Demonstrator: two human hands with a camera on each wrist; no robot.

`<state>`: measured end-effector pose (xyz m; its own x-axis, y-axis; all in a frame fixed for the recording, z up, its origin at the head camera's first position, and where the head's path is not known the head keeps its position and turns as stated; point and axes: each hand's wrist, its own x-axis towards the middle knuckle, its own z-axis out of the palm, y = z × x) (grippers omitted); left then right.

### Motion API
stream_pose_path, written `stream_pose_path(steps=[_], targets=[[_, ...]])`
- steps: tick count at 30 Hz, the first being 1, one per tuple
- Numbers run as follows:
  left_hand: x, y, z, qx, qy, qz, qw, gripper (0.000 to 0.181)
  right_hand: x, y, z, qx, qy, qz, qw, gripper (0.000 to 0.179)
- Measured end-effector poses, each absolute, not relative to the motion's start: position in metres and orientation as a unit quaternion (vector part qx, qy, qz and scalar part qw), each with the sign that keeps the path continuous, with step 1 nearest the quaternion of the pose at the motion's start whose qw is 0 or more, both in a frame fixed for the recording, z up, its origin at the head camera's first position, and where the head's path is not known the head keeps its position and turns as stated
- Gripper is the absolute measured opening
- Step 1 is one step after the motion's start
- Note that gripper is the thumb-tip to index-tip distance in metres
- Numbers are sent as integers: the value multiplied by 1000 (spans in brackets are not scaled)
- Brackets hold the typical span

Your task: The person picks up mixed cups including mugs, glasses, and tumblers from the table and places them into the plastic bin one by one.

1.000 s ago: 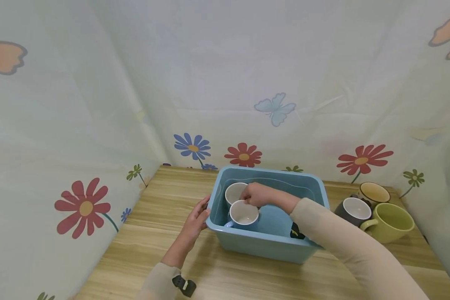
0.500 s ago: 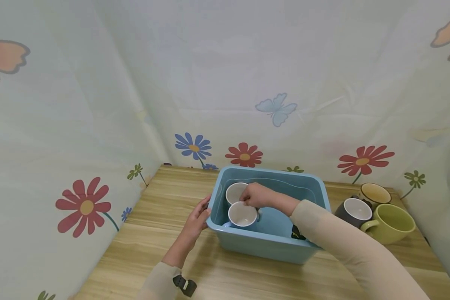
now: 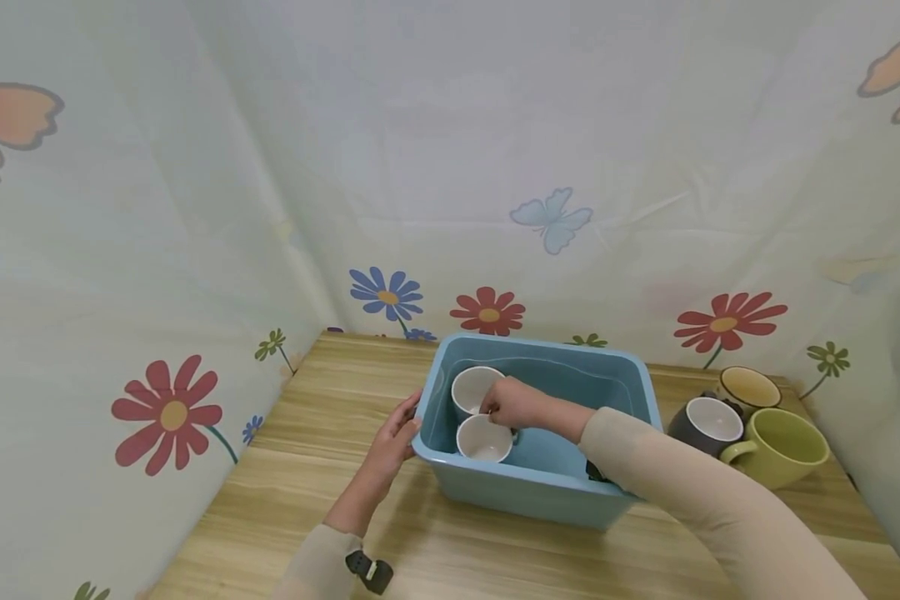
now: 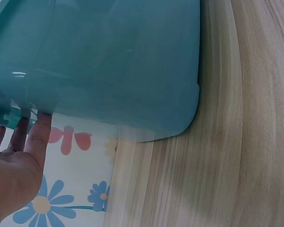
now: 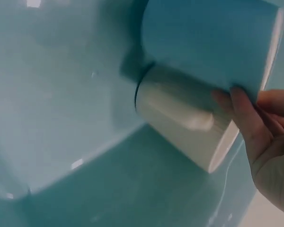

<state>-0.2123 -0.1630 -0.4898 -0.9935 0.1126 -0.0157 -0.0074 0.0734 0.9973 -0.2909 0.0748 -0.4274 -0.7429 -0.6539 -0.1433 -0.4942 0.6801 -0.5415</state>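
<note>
Inside a light blue plastic bin (image 3: 525,492), my right hand (image 3: 515,402) pinches the rim of a mug that is blue outside and white inside (image 3: 484,440). This blue mug (image 5: 208,42) fills the top of the right wrist view, where my fingertips lie at its rim. Right behind it stands a second mug (image 3: 474,386), whose pale side and handle (image 5: 180,111) show in the right wrist view. My left hand (image 3: 390,437) is at the bin's left side, thumb at the rim. In the left wrist view its fairly straight fingers (image 4: 37,137) touch the outer wall.
To the bin's right, a dark mug with a white inside (image 3: 712,418), a yellow-green mug (image 3: 787,446) and a cream-coloured mug (image 3: 750,386) stand close together. The wooden table (image 3: 270,508) meets a flowered curtain (image 3: 450,167) at its back and sides.
The blue mug has shifted toward the bin's front wall, and my right hand has come slightly nearer with it. My left hand stays at the bin's side.
</note>
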Motion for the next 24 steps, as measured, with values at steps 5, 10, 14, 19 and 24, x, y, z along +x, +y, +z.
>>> stream_pose_path(steps=[5,10,14,19,24], targets=[[-213,-164,-489,25,732,680,38,54,-289,75,-431,-327,896,-248,169,15],[-212,-163,-490,29,729,683,34,53,-291,75,-434,-329,894,-252,172,13],[-212,-160,-489,32,729,683,29,53,-292,76,-435,-334,893,-250,171,11],[-210,-156,-489,28,734,678,21,53,-294,76,-432,-332,894,-244,176,9],[-207,-153,-489,28,734,679,12,53,-296,75,-435,-333,894,-239,182,8]])
